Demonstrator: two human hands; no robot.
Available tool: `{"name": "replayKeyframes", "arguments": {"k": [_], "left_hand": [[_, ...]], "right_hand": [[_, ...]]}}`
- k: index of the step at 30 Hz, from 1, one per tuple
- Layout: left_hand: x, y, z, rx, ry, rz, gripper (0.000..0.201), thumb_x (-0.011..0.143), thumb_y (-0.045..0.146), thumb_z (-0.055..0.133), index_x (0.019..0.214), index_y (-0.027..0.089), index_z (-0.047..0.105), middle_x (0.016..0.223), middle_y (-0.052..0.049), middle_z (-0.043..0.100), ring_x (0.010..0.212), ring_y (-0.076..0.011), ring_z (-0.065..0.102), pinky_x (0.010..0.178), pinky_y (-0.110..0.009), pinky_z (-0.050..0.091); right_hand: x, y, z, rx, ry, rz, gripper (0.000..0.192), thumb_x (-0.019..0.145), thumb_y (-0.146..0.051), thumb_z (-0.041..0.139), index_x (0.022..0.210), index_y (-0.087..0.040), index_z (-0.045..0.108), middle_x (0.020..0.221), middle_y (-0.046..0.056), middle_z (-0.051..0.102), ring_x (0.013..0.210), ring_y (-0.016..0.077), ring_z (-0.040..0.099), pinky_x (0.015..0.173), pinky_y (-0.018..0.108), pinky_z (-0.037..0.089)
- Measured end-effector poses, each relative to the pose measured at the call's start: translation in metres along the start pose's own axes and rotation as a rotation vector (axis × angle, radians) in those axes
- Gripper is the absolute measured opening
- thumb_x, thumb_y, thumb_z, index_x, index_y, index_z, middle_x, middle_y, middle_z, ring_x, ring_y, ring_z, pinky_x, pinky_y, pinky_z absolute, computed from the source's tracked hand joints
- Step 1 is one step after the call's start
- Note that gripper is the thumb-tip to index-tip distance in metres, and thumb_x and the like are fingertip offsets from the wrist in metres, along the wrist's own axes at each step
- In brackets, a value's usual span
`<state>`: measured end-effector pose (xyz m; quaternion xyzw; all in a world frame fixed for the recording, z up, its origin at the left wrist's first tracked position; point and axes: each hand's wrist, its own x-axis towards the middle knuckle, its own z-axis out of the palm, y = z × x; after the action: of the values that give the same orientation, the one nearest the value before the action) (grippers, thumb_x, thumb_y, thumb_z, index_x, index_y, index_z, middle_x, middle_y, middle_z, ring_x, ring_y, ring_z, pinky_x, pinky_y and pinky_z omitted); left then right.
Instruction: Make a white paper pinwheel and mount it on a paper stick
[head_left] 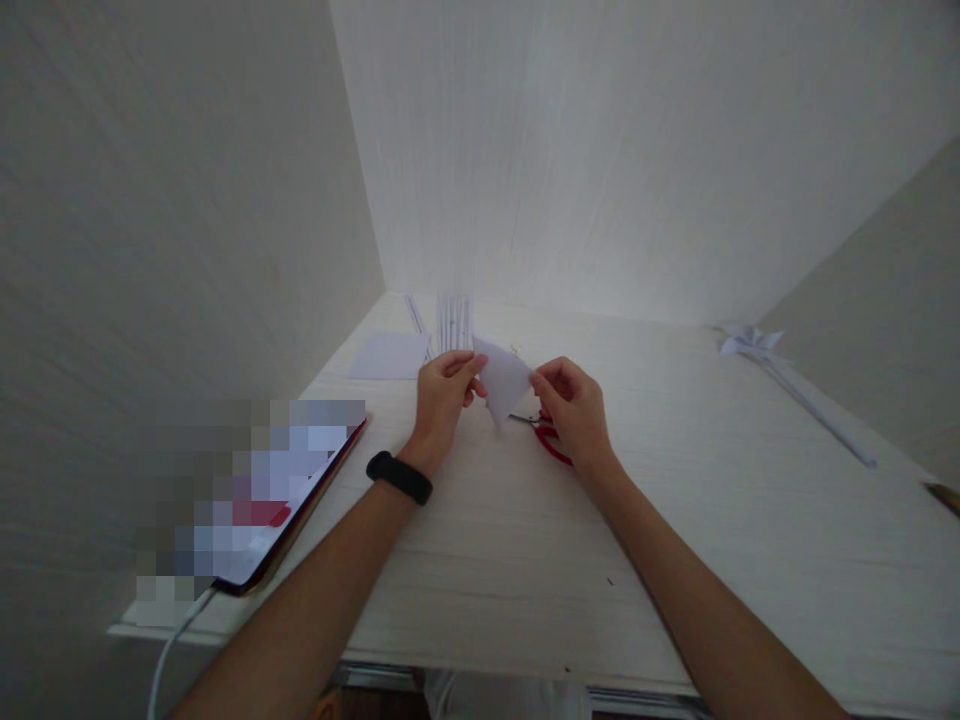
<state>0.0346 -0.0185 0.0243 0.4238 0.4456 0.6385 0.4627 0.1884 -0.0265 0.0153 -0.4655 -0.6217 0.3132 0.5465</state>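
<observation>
A small white sheet of paper (504, 378) is held up between my two hands above the table. My left hand (448, 390) pinches its left edge between thumb and fingers; a black band circles that wrist. At the right corner, my right hand (574, 405) grips the paper with its fingertips. Red-handled scissors (553, 440) lie on the table just below, partly hidden by my right hand. Behind my left hand rests another white sheet (390, 356), flat on the table. Beyond the held paper are several thin white paper sticks (454, 322), side by side.
On the left edge, a phone (285, 510) with a blurred screen leans beside a white cable (166, 650). A white paper pinwheel (750, 342) on a stick lies at the far right. A dark pointed object (945, 495) sits at the right edge. Walls enclose the white table (495, 560).
</observation>
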Motion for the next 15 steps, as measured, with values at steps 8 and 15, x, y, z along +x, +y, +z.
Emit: {"name": "replayKeyframes", "arguments": {"k": [8, 15], "left_hand": [[0.0004, 0.0051, 0.0003, -0.064, 0.009, 0.015, 0.024, 0.064, 0.027, 0.071, 0.079, 0.012, 0.061, 0.048, 0.003, 0.057, 0.041, -0.0072, 0.048, 0.039, -0.019, 0.029], [0.002, 0.0042, 0.0007, -0.069, 0.016, 0.026, 0.021, 0.063, 0.026, 0.072, 0.074, 0.013, 0.059, 0.049, 0.002, 0.058, 0.042, -0.0079, 0.051, 0.041, -0.019, 0.034]], "right_hand": [[0.0004, 0.0024, -0.0014, -0.027, 0.001, -0.01, 0.017, 0.079, -0.033, 0.057, 0.071, -0.018, 0.054, 0.061, -0.002, 0.051, 0.052, 0.0085, 0.044, 0.048, 0.021, 0.036], [0.0001, 0.0022, -0.001, -0.047, 0.01, -0.003, 0.017, 0.079, -0.033, 0.057, 0.071, -0.018, 0.054, 0.06, -0.003, 0.051, 0.052, 0.0086, 0.044, 0.047, 0.021, 0.036]]}}
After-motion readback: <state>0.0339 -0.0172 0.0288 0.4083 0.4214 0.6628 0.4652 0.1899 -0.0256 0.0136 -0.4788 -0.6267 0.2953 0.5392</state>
